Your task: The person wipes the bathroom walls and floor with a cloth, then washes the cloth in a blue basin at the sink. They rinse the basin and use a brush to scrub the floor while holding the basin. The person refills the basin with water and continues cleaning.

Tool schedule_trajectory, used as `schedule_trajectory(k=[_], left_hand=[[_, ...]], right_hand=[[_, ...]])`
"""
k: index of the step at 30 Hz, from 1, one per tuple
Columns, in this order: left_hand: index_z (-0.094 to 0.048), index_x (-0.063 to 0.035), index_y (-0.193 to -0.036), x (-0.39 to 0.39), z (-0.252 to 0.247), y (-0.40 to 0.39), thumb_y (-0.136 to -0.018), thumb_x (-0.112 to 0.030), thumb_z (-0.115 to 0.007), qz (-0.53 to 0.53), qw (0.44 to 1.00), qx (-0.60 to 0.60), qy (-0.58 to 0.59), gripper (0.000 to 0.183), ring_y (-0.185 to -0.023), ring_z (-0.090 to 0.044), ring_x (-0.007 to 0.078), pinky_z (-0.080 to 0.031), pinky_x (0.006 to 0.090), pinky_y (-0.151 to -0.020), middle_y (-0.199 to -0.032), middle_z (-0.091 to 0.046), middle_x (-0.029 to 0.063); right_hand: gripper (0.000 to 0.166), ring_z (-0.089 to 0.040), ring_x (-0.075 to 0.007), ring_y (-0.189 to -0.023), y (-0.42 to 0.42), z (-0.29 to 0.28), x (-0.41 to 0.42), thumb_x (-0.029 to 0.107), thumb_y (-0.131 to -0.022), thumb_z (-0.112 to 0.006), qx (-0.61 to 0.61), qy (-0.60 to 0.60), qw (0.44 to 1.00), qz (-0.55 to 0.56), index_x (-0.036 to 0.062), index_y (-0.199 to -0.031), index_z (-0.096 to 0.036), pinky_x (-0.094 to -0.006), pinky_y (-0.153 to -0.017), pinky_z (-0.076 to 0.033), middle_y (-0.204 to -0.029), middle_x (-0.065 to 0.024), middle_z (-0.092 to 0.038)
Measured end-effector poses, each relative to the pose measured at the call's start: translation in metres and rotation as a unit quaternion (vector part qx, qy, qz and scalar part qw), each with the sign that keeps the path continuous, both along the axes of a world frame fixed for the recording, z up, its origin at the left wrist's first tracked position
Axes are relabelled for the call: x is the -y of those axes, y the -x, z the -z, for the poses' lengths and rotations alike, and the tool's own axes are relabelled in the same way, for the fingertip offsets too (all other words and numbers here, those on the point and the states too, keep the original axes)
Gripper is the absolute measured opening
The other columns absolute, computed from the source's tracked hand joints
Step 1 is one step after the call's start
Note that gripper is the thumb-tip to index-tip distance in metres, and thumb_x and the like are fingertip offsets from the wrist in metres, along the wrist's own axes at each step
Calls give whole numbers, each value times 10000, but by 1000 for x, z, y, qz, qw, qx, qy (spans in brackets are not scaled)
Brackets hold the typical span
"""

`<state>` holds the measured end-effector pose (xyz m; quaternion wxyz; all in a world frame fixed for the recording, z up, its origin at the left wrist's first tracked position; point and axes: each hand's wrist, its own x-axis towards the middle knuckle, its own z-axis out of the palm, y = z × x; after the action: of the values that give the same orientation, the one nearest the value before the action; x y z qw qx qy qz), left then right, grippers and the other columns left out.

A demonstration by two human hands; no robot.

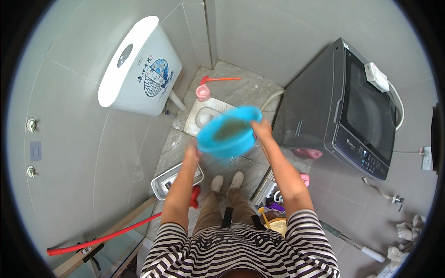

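Observation:
A blue plastic basin (229,149), blurred by motion, is held up in front of me with dark, murky contents at its bottom. My left hand (192,149) grips its left rim. On the opposite rim is my right hand (260,128), with the fingers partly hidden by the basin. Behind and below the basin lies a white squat toilet (190,125), partly covered by it. At the toilet's far end stands a pink plastic holder (203,93), beside a red-orange long-handled brush (222,79) on the tiled floor.
A white cistern (146,83) hangs on the left wall. On the right stands a dark top-loading washing machine (313,100). A white rectangular bin (158,184) is near my left forearm, with a red pole (111,237) behind it. A yellow bucket (279,226) stands at lower right.

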<state>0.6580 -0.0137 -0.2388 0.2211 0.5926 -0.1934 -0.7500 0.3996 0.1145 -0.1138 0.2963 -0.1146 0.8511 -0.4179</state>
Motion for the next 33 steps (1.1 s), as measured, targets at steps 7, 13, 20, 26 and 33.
schedule_trajectory(k=[7, 13, 20, 26, 33], left_hand=[[-529, -41, -782, 106, -50, 24, -839, -75, -462, -40, 997, 45, -38, 94, -438, -463, 154, -367, 280, -337, -642, -514, 48], [-522, -9, -748, 34, 84, -75, -790, -40, -461, 13, 993, 94, -72, 80, -439, -488, 223, -372, 348, -319, -619, -503, 111], [-530, 38, -984, -56, 26, -69, -844, 2, -427, -8, 986, -49, -160, 177, -932, -579, 282, -515, 426, -761, -1000, -569, 169], [-537, 43, -1004, -50, -18, -62, -852, -54, -474, 99, 991, -91, 14, 191, -880, -587, 254, -506, 386, -721, -972, -587, 134], [-538, 31, -1003, -99, -18, -70, -832, -58, -493, 215, 974, -45, -62, 198, -737, -573, 243, -472, 387, -594, -856, -577, 112]], right_hand=[[296, -519, -182, -380, 0, -73, 86, 181, -689, -609, -24, 65, 998, 15, -30, -501, -525, -331, -365, -388, -454, -106, -516], [328, -564, -216, -431, -43, -29, 27, 263, -711, -611, 67, -29, 996, -52, -17, -542, -582, -362, -459, -448, -502, -123, -570], [258, -557, -204, -424, -74, -9, -59, 199, -713, -624, 109, -97, 988, 55, -50, -649, -597, -327, -411, -446, -532, -107, -572], [193, -543, -178, -409, -123, -18, -102, 128, -719, -580, 34, 74, 976, 200, -45, -800, -605, -306, -354, -419, -554, -96, -571], [156, -404, -157, -300, -167, -26, -200, 96, -711, -579, 137, 74, 934, 322, -20, -634, -509, -306, -280, -308, -454, -66, -458]])
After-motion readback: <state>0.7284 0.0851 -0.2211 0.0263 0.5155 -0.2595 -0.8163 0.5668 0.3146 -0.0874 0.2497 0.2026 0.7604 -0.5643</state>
